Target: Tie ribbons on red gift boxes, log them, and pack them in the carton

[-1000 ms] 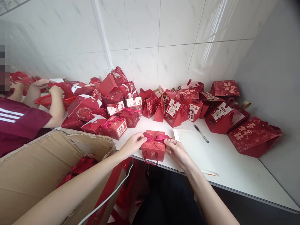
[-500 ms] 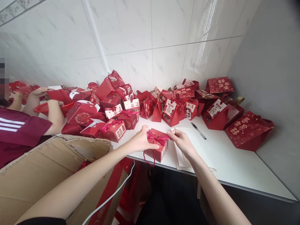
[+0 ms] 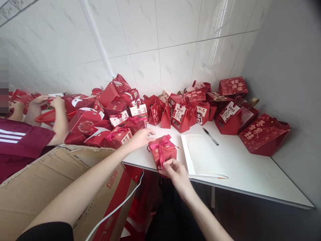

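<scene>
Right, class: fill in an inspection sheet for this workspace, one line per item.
Surface: white table, set against tiled walls.
Job's things: red gift box with pink ribbon, near the front edge.
Clutter: pile of red boxes and bags along the wall; paper sheet; pen; open cardboard box at left.
Hands: left hand at the gift box's far left corner, grip unclear; right hand pinches its near side.
Cables: white cable hanging below the table edge.
Surroundings: a co-worker's hands among boxes at left.
</scene>
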Demonstrator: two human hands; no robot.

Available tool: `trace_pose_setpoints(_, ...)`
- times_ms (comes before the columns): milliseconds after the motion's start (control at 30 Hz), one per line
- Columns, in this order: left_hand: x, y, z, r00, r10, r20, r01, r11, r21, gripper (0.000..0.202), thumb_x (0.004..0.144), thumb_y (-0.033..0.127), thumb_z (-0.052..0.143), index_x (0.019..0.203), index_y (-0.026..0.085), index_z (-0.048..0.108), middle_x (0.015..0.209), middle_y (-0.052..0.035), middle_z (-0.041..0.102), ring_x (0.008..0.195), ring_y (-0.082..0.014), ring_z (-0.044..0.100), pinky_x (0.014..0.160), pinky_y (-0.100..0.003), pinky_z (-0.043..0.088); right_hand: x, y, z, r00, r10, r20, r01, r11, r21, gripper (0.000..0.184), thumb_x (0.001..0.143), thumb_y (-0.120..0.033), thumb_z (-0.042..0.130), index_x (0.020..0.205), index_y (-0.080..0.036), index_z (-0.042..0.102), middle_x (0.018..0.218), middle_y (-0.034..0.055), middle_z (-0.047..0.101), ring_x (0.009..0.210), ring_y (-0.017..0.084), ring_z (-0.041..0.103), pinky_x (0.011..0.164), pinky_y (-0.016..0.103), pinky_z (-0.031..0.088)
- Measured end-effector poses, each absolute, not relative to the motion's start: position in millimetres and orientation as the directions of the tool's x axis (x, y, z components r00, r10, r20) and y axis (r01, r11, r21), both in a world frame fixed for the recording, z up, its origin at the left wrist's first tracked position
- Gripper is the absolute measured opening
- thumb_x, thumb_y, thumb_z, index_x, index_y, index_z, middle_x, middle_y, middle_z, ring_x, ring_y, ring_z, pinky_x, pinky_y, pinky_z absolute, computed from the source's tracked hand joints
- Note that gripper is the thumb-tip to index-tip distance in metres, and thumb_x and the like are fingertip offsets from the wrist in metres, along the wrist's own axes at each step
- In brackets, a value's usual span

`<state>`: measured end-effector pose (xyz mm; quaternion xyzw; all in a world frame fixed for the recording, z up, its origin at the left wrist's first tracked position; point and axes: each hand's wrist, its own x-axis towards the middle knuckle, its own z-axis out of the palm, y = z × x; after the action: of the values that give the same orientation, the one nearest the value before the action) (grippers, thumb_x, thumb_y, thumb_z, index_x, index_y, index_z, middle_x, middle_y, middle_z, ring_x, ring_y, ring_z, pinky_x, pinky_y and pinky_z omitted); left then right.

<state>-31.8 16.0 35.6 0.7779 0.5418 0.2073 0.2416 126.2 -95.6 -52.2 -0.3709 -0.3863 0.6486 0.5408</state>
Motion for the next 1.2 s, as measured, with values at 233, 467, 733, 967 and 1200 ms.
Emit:
trace_pose_setpoints(233, -24.4, 10.5, 19.5, 0.336, 0.933, 0.132, 0.696, -0.340, 0.633, 0.030, 0.083, 0.036, 0.042, 0.094, 0.018, 0.063, 0.102, -0.0070, 0.067, 0.099, -0.0220, 0.061, 0.090, -0.030, 0.042, 115.7, -117.9, -40.5, -0.303, 0.949, 0.090, -0.085, 0.067, -0.994, 0.036, 0.079, -0.054, 0.055, 0.070, -0.018, 0.055, 0.071, 0.0028, 0.061, 0.071, 0.017, 0.058, 0.068, 0.029, 0.047)
trace_pose_setpoints(467, -45.5, -6.1, 23.3, 0.264, 0.960, -0.092, 0.621, -0.096, 0.778, 0.056, 0.077, 0.057, 0.047, 0.118, 0.019, 0.048, 0.125, -0.0107, 0.054, 0.114, -0.0234, 0.053, 0.092, -0.033, 0.042, 176.3, -103.9, -16.9, -0.020, 0.968, 0.249, 0.208, 0.248, -0.946, 0.033, 0.084, -0.050, 0.050, 0.075, -0.019, 0.055, 0.076, 0.0036, 0.060, 0.067, 0.018, 0.056, 0.063, 0.029, 0.045)
trace_pose_setpoints(733, -43.3, -34.9, 12.7, 0.329, 0.916, -0.228, 0.579, -0.005, 0.816, 0.070, 0.070, 0.054, 0.062, 0.124, 0.018, 0.037, 0.131, -0.0135, 0.047, 0.117, -0.0256, 0.050, 0.094, -0.037, 0.043, 180.6, -58.1, -18.9, -0.186, 0.866, 0.463, 0.403, 0.497, -0.768, 0.042, 0.084, -0.047, 0.055, 0.117, -0.023, 0.046, 0.122, 0.0104, 0.046, 0.113, 0.025, 0.046, 0.091, 0.042, 0.044)
trace_pose_setpoints(967, -39.0, -27.8, 22.6, 0.382, 0.921, 0.076, 0.571, -0.300, 0.764, 0.046, 0.077, 0.037, 0.057, 0.119, 0.021, 0.048, 0.133, -0.0088, 0.044, 0.125, -0.0230, 0.040, 0.102, -0.036, 0.035, 147.8, -87.8, -9.2, -0.482, 0.653, 0.584, 0.580, 0.737, -0.347, 0.042, 0.078, -0.026, 0.067, 0.116, -0.022, 0.050, 0.118, 0.0121, 0.050, 0.111, 0.029, 0.046, 0.092, 0.048, 0.039)
trace_pose_setpoints(1200, -24.0, -19.7, 28.9, 0.546, 0.815, 0.194, 0.591, -0.539, 0.601, 0.011, 0.076, 0.023, 0.053, 0.081, 0.019, 0.062, 0.097, -0.0032, 0.058, 0.094, -0.0163, 0.057, 0.089, -0.028, 0.043, 119.7, -87.8, -34.9, -0.284, 0.603, 0.746, 0.660, 0.687, -0.304, 0.014, 0.091, -0.015, 0.046, 0.090, -0.019, 0.059, 0.090, 0.0044, 0.061, 0.085, 0.018, 0.055, 0.094, 0.042, 0.031)
